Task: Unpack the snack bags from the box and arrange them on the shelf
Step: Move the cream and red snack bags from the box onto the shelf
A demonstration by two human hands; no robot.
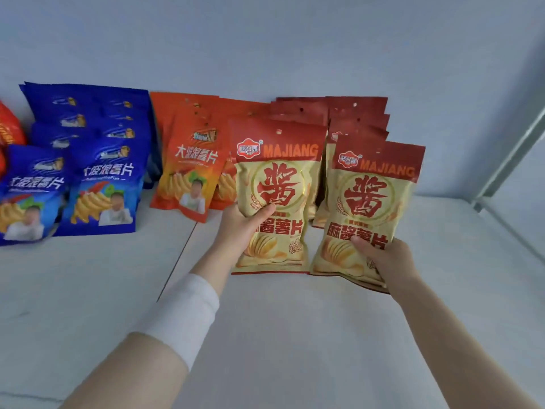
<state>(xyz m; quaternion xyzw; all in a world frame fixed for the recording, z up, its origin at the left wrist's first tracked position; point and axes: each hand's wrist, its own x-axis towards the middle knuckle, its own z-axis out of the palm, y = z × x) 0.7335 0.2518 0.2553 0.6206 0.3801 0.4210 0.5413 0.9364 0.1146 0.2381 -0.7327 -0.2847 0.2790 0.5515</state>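
Note:
My left hand (241, 225) grips a cream and red MAJIANG chip bag (277, 178) by its left side, holding it upright on the white shelf (295, 335). My right hand (386, 258) grips a second MAJIANG bag (374, 196) at its lower right corner, just to the right of the first. Both bags stand in front of rows of the same dark red bags (354, 113) leaning against the back wall. The box is not in view.
Orange chip bags (188, 166) stand left of the MAJIANG rows, and several blue chip bags (100, 178) stand further left. A red bag (8, 128) peeks in at the far left edge. A metal shelf post (513, 154) rises at the right.

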